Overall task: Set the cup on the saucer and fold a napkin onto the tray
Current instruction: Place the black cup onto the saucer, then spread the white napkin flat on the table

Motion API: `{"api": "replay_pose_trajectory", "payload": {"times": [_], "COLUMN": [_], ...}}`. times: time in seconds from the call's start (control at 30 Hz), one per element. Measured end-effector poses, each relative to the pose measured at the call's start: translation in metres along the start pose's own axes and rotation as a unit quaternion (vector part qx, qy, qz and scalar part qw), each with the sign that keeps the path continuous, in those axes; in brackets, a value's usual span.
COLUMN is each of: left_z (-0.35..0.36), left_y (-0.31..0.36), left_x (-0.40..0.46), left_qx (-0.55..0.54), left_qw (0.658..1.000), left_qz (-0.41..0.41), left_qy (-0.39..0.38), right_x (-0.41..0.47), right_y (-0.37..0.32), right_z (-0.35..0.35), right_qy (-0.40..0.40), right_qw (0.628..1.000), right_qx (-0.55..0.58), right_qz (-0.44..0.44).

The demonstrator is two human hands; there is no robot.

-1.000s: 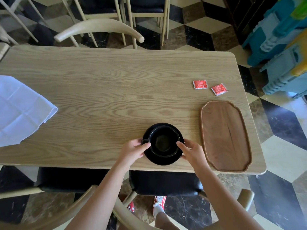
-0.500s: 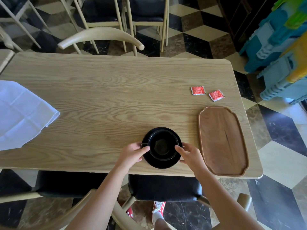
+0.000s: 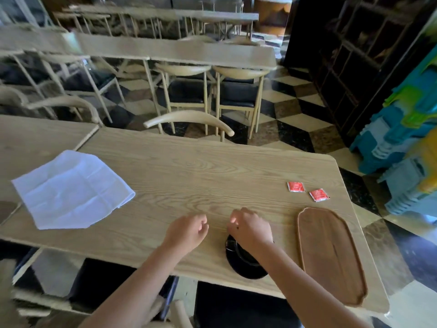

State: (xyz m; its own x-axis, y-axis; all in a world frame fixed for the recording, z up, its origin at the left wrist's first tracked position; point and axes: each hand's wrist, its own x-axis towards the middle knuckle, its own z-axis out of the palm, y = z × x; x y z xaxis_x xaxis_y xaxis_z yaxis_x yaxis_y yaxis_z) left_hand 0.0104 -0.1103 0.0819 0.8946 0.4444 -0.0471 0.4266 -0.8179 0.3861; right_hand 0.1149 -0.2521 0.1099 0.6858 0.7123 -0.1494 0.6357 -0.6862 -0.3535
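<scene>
Resting on the round black saucer (image 3: 246,268), the black cup (image 3: 238,250) sat close to the near edge of the long pale oak table (image 3: 189,176), largely hidden under the right forearm. The right hand (image 3: 251,229) hovered just above and beyond the cup, fingers loosely curled and grasping nothing; the left hand (image 3: 186,233) hung beside it over bare wood, likewise loosely curled and holding nothing. The principal hazard was judged to be the forearm: any low sweep toward either side could clip the cup rim and tip or slide the set off the near edge. The oblong dark wooden tray (image 3: 331,256) lay just right of the saucer, and a careless reach could knock it. The white cloth napkin (image 3: 71,190) lay unfolded well apart at the far left, one corner overhanging the table edge; a hasty pull could drag it to the floor. Two red sachets (image 3: 307,190) lay beyond the tray, clear of likely travel. The frame was motion-blurred, so fine contact could not be confirmed.
</scene>
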Motion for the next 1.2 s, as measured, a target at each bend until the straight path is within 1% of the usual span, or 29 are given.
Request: {"api": "replay_pose_trajectory", "payload": {"times": [0.1,0.17,0.3,0.4,0.47,0.5,0.6,0.7,0.8,0.93,1.07,1.13,1.2], "left_z": [-0.038,-0.063,-0.100,-0.116,-0.128,-0.134,-0.153,-0.164,-0.159,-0.137,-0.113,-0.100,-0.086], "left_y": [-0.032,-0.062,-0.137,-0.210,-0.247,-0.264,-0.303,-0.333,-0.355,-0.370,-0.392,-0.405,-0.418], "left_x": [-0.017,-0.035,-0.092,-0.143,-0.175,-0.189,-0.219,-0.224,-0.212,-0.180,-0.126,-0.100,-0.082], "left_qx": [0.047,0.075,0.112,0.151,0.171,0.174,0.123,0.106,0.093,0.101,0.100,0.111,0.127], "left_qw": [0.998,0.996,0.989,0.984,0.983,0.981,0.987,0.990,0.992,0.993,0.993,0.990,0.983], "left_qz": [0.003,0.007,0.009,0.001,-0.022,-0.030,-0.059,-0.063,-0.061,-0.063,-0.064,-0.076,-0.108], "left_qy": [0.044,0.057,0.093,0.090,0.069,0.074,0.080,0.070,0.064,0.019,-0.014,-0.043,-0.083], "right_x": [0.003,0.001,-0.009,-0.021,-0.029,-0.032,-0.037,-0.034,-0.021,0.009,0.055,0.081,0.102], "right_y": [-0.062,-0.103,-0.184,-0.244,-0.280,-0.295,-0.332,-0.354,-0.360,-0.356,-0.353,-0.349,-0.346], "right_z": [0.002,0.010,0.042,0.077,0.099,0.107,0.127,0.140,0.149,0.166,0.195,0.212,0.231], "right_qy": [-0.005,-0.001,0.015,0.023,0.018,0.019,0.025,0.018,0.004,-0.027,-0.050,-0.059,-0.077], "right_qw": [0.997,0.994,0.989,0.988,0.987,0.987,0.987,0.988,0.989,0.991,0.991,0.991,0.988], "right_qx": [-0.042,-0.064,-0.074,-0.075,-0.075,-0.073,-0.063,-0.061,-0.074,-0.077,-0.068,-0.064,-0.071], "right_qz": [-0.061,-0.092,-0.124,-0.135,-0.143,-0.145,-0.145,-0.139,-0.128,-0.110,-0.100,-0.100,-0.111]}}
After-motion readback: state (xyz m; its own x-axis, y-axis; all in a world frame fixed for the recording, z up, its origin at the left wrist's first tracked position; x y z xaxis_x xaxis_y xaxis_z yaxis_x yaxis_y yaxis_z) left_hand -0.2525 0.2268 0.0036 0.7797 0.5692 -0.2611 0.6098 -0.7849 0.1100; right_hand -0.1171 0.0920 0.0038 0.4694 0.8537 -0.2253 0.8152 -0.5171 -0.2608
